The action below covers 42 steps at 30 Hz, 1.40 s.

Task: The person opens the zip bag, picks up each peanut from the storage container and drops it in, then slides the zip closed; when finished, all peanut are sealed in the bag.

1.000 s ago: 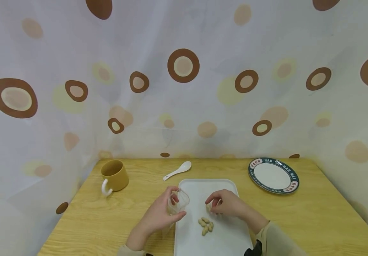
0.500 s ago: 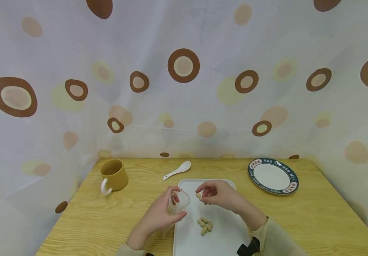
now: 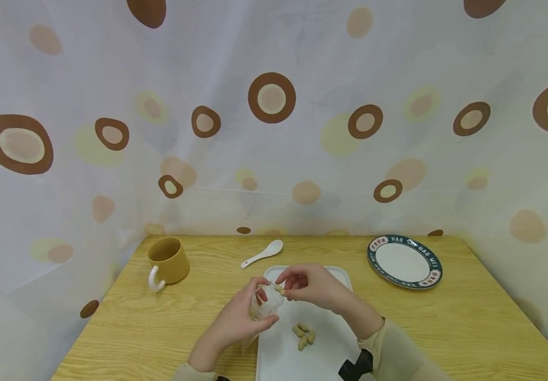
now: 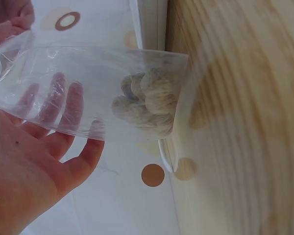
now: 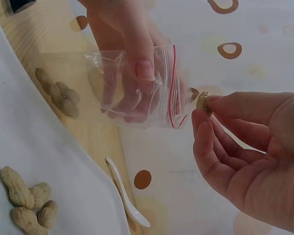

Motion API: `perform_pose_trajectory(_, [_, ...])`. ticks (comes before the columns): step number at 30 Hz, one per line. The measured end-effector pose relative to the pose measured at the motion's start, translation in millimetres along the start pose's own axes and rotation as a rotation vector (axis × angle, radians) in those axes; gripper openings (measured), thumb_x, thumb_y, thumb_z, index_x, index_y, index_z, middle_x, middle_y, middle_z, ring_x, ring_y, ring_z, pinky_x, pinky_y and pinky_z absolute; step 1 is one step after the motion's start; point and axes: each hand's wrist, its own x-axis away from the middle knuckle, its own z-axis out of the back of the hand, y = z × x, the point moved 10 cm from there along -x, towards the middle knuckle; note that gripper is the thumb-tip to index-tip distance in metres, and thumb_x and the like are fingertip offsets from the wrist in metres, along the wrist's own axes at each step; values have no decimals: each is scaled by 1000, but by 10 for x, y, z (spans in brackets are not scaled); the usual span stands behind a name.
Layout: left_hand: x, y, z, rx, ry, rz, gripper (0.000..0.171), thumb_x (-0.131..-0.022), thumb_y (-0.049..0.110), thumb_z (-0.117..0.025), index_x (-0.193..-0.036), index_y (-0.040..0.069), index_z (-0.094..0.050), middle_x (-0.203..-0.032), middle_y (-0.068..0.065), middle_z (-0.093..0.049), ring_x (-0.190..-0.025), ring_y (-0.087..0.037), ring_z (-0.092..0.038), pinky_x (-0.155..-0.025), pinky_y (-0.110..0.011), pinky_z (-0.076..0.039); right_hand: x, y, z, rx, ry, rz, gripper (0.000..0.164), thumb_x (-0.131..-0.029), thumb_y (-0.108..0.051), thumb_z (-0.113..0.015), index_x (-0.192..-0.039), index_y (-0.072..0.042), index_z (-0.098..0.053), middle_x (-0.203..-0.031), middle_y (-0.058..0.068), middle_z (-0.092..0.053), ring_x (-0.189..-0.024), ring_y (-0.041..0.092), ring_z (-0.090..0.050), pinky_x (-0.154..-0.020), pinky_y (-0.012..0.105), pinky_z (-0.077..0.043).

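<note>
Hands: left round bag, right pinching peanut, seemingly beside mouth.

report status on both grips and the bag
Left grip holding clear bag. Right grip pinching peanut at its mouth. Four more peanuts on tray. Nothing visible in the way.

yellow mug; white spoon; green-rimmed plate to the right

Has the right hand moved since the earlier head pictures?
Yes: against the white tray, the right hand has moved left, bringing the peanut it pinches closer to the plastic bag.
</note>
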Motion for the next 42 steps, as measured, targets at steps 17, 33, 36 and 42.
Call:
perform_pose_trajectory(17, [26,-25,19,7,18,-5,63,-84,38,-77,-133,18,-43,-105,-6,-61,-97,-18,-58,-78,-31,-47,-60,3,-76,-44,0,-5,19,-89,-2,-68,-108,-4,-69,-87,3,-65,-78,19,-64,-69,30,-54])
perform_pose_trajectory(33, [41,-63,67,-7,40,25,64,-83,32,-79,-134,15,-44,-103,-8,-61,-96,-18,-58,-80,-33,-47,141,516,67,24,15,-105,25,-87,-6,-72,-112,-4,-67,-87,2,-68,-77,20,-67,-68,28,-53])
perform_pose_trajectory(36, [40,-61,74,-1,45,17,64,-83,31,-79,-134,14,-44,-102,-8,-61,-95,-18,-58,-81,-33,-47,182,635,70,32,9,-125,30,-87,-5,-73,-115,-2,-65,-88,2,-69,-76,17,-66,-69,28,-53])
perform_pose_trajectory(42, [40,-60,92,-12,62,-13,65,-82,31,-79,-133,12,-45,-99,-2,-60,-94,-17,-58,-80,-31,-48,260,867,34,40,-12,-188,34,-85,-6,-75,-117,-5,-65,-90,2,-69,-75,17,-62,-69,29,-52])
